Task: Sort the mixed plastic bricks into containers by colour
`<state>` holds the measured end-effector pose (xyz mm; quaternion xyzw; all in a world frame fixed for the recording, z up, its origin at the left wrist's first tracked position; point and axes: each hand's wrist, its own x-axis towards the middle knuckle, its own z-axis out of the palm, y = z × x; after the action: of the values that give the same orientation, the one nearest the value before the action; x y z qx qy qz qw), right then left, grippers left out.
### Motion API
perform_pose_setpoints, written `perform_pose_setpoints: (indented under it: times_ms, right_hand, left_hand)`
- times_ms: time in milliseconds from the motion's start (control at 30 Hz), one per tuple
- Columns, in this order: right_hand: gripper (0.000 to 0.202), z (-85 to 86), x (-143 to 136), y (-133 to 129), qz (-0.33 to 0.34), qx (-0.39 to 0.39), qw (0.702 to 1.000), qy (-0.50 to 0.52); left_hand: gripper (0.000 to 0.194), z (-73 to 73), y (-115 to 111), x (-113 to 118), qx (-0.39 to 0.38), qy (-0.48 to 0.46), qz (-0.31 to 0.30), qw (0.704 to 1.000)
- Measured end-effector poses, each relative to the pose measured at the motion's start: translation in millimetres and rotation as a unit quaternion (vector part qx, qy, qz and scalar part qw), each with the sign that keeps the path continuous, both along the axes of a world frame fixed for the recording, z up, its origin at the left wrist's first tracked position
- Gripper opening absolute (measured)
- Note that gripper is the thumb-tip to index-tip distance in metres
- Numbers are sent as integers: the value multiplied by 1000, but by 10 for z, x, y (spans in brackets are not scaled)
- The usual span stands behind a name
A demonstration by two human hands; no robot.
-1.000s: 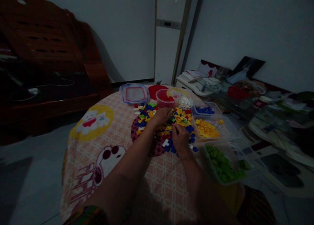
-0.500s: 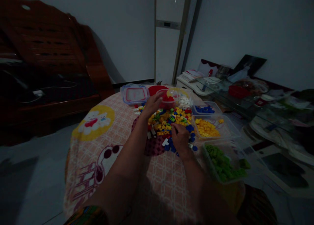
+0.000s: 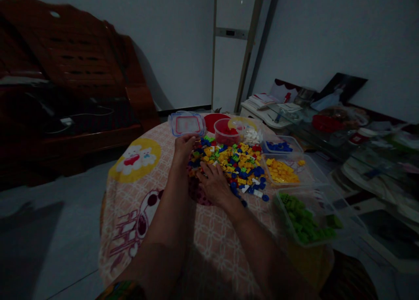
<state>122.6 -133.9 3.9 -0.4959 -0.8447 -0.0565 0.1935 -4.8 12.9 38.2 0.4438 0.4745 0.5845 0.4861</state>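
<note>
right grip [image 3: 215, 186]: wide, bricks [image 3: 225, 156] beneath | left grip [image 3: 184, 149]: bricks beside, can't tell hold

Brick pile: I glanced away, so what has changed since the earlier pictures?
The left hand moved left to the far-left edge of the brick pile. The right hand, curled before, moved left too, and now lies spread at its near-left edge. Any grasp or release is unclear. The clear tub stayed put.

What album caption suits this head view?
Left hand and right hand at mixed bricks, beside tubs of blue, yellow and green.
</note>
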Motion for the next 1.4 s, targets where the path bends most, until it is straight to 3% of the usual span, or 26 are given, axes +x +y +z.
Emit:
perform_pose_setpoints:
  times_ms: [167,300,400,533,700,800,867,1033,1167,1267,1400]
  right_hand:
    - [28,-32,140,-39,-34,-3,999,37]
    - [27,-68,339,-73,-65,-5,990,122]
    - [28,-110,490,-35,-83,-5,971,222]
    - [25,-111,663,39,-106,-7,915,389]
    - [25,-44,777,62,-115,-53,804,581]
    - [30,-31,808,64,-139,-83,745,647]
    - [31,-43,823,72,-148,-82,728,664]
    - [32,-113,842,113,-131,-77,729,667]
    - [38,-139,844,125,-162,-68,729,661]
    - [40,-124,841,113,-194,-51,739,643]
    - [40,-105,840,95,-206,-25,760,616]
  left_hand:
    - [27,-5,23,-43,15,-3,3,1000]
    - [29,5,21,-36,30,2,-8,1000]
    - [29,50,-9,22,36,28,-52,998]
    - [27,119,-91,167,46,74,-175,981]
    - [29,126,-198,423,67,160,-324,930]
    - [33,89,-233,557,78,185,-378,904]
    - [35,57,-242,623,85,190,-394,895]
    - [32,10,-259,722,100,203,-417,881]
    - [25,28,-289,723,98,230,-392,885]
    - [20,54,-269,718,94,228,-338,908]
    - [24,114,-97,829,59,149,-240,958]
